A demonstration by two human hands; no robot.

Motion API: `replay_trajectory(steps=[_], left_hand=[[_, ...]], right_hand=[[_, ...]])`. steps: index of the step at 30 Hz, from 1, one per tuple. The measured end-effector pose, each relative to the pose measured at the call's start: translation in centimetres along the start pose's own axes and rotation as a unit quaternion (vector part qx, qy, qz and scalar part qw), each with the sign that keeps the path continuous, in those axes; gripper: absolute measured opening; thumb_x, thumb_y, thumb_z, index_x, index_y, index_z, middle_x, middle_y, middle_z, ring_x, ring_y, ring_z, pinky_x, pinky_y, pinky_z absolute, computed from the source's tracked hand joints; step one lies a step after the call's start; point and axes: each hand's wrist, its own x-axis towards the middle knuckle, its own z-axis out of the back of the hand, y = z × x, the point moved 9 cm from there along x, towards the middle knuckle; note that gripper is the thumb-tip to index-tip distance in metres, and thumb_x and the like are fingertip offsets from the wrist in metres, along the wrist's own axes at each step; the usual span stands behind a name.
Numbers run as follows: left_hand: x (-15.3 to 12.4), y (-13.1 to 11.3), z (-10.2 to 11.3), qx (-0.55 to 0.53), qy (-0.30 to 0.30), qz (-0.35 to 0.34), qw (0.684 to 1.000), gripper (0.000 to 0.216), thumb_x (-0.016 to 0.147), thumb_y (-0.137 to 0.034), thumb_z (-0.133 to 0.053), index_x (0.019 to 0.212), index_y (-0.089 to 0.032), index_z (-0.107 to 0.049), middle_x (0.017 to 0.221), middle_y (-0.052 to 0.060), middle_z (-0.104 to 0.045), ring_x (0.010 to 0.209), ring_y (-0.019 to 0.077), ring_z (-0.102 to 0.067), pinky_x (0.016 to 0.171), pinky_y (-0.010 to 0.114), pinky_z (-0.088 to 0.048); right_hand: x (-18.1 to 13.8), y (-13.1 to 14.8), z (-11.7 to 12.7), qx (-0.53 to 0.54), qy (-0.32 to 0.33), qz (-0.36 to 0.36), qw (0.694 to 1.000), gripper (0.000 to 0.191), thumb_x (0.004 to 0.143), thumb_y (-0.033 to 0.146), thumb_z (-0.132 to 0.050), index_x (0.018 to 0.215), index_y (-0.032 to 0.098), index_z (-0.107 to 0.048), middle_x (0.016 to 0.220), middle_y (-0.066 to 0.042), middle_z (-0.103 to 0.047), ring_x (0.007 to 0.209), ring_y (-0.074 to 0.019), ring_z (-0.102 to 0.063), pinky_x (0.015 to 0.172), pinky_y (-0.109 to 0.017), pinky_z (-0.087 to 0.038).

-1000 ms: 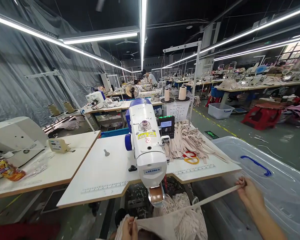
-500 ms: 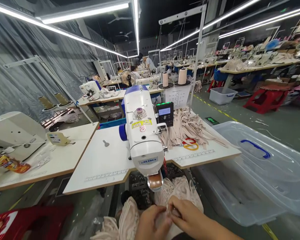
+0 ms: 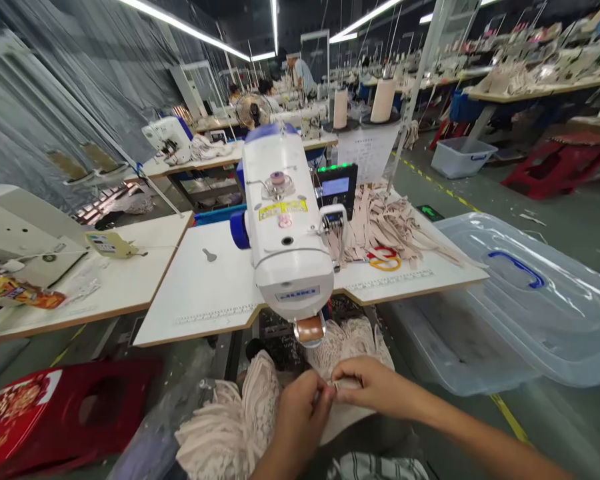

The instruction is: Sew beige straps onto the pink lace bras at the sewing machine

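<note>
Beige fabric [image 3: 347, 419] | between and just below left hand [image 3: 303, 413] and right hand [image 3: 377, 388] | both pinch its edge, fingertips meeting | neither hand nearer | long axis partly hidden, cannot tell

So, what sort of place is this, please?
Most likely a garment factory: a sewing machine in front, thread cones behind it, and a pile of beige fabric strips on its table.
</note>
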Motion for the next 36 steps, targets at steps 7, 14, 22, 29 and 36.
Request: replay_trajectory(steps=[7, 14, 22, 29, 36], left_hand=[[0.8, 0.2, -0.1, -0.090, 0.041, 0.020, 0.995, 0.031, 0.094, -0.033, -0.046, 0.070, -0.018, -0.059, 0.063, 0.001, -0.062, 0.059, 0.0139, -0.056, 0.056, 0.023, -0.039], [0.7, 1.0, 1.1, -0.133, 0.072, 0.027, 0.988, 0.024, 0.095, -0.027, -0.047, 0.111, -0.016, -0.061, 0.081, 0.003, -0.070, 0.066, 0.0131, -0.062, 0.058, 0.021, -0.046], [0.9, -0.7, 1.7, -0.051, 0.116, -0.010, 0.992, 0.015, 0.092, -0.016, -0.049, 0.096, -0.020, -0.063, 0.081, -0.001, -0.070, 0.068, 0.0109, -0.064, 0.061, 0.019, -0.046], [0.9, -1.0, 2.4, -0.052, 0.101, -0.035, 0.993, 0.015, 0.091, -0.016, -0.057, 0.096, -0.022, -0.069, 0.089, 0.001, -0.074, 0.080, 0.0144, -0.069, 0.071, 0.022, -0.050], [1.8, 0.1, 0.7, 0.024, 0.181, 0.030, 0.983, 0.014, 0.087, -0.017, -0.049, 0.079, -0.021, -0.059, 0.076, 0.002, -0.066, 0.069, 0.0177, -0.060, 0.061, 0.027, -0.042]], right_hand=[[0.5, -0.6, 1.0, 0.078, -0.041, -0.025, 0.996, 0.021, 0.078, 0.038, -0.065, 0.077, 0.018, -0.067, 0.074, -0.002, -0.065, 0.071, -0.0167, -0.057, 0.063, -0.026, -0.041], [0.8, -1.8, 1.4, 0.090, -0.041, -0.001, 0.995, 0.031, 0.086, 0.047, -0.060, 0.080, 0.017, -0.067, 0.075, -0.001, -0.058, 0.069, -0.0147, -0.053, 0.064, -0.026, -0.041], [0.3, 2.4, -1.8, -0.089, 0.084, 0.229, 0.966, 0.018, 0.098, 0.027, -0.052, 0.094, 0.017, -0.067, 0.089, -0.005, -0.063, 0.081, -0.0157, -0.058, 0.073, -0.027, -0.045], [-1.1, 4.2, -2.2, -0.241, 0.005, 0.339, 0.909, 0.026, 0.100, 0.020, -0.041, 0.093, 0.014, -0.065, 0.087, -0.008, -0.066, 0.080, -0.0169, -0.058, 0.071, -0.027, -0.046], [-1.4, 3.7, -3.6, -0.369, -0.039, 0.319, 0.872, 0.031, 0.099, 0.014, -0.038, 0.084, 0.013, -0.064, 0.075, -0.006, -0.063, 0.069, -0.0173, -0.054, 0.064, -0.029, -0.045]])
